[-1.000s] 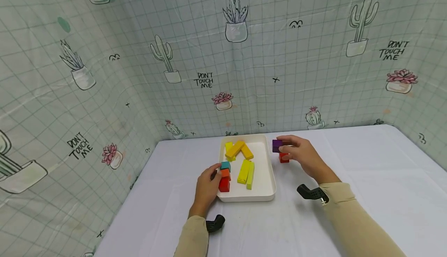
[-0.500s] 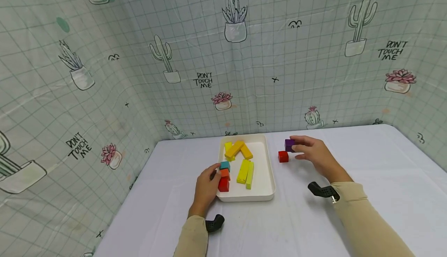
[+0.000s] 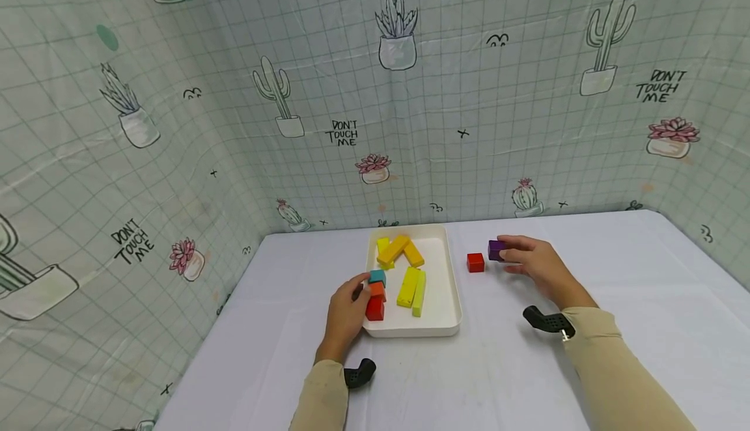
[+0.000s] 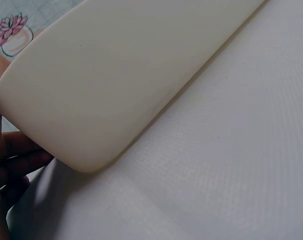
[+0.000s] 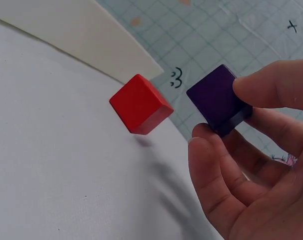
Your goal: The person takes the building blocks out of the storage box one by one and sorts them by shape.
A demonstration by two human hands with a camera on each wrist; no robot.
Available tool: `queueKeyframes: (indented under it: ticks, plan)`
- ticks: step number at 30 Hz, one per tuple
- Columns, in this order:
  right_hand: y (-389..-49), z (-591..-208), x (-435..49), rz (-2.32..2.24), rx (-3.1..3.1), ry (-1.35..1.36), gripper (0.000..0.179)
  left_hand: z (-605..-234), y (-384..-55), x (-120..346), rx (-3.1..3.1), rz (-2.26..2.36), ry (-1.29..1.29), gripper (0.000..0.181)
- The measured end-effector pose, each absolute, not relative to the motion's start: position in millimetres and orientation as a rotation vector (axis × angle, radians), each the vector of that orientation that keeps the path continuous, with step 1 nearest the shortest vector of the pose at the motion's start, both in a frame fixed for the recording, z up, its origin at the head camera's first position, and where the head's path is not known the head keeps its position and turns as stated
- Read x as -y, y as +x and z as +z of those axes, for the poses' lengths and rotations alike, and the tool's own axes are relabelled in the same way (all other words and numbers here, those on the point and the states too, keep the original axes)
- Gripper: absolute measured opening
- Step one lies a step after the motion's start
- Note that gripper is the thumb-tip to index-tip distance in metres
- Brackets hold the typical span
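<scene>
Pinched between the thumb and fingers of my right hand (image 3: pixel 541 265) is a purple cube (image 5: pixel 216 95), seen close up in the right wrist view. Just left of it on the white tabletop sits a red cube (image 3: pixel 475 262), apart from the purple one. My left hand (image 3: pixel 346 314) grips the left side of a white tray (image 3: pixel 413 332), its thumb near the rim and other fingers outside the wall. Along that side of the tray lie a teal block (image 3: pixel 377 276), an orange block (image 3: pixel 377 291) and a red block (image 3: pixel 375 309).
Inside the tray are two long yellow-green blocks (image 3: pixel 408 286) near the middle and several yellow and orange-yellow blocks (image 3: pixel 393 249) at the far end. A cactus-print cloth (image 3: pixel 433 125) hangs behind the table (image 3: pixel 445 379).
My right hand has carried the purple cube rightward, away from above the red cube, and slightly lower. The red cube and the left hand on the tray have stayed put.
</scene>
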State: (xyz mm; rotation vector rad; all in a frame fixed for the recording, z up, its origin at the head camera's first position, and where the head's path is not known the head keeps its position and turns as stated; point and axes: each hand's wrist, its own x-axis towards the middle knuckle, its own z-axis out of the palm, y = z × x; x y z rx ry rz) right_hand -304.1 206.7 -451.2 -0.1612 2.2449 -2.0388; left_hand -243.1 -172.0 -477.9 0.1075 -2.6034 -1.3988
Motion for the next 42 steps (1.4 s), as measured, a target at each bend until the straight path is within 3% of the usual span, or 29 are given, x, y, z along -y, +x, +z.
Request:
queueKeyframes:
  ticks: [42]
  plan:
    - [-308.9, -460.1, -202.6, -1.433, -2.667, -0.177, 0.049, -473.7, -242.9, 171.6, 2.617, -1.409, 0.125, 0.038]
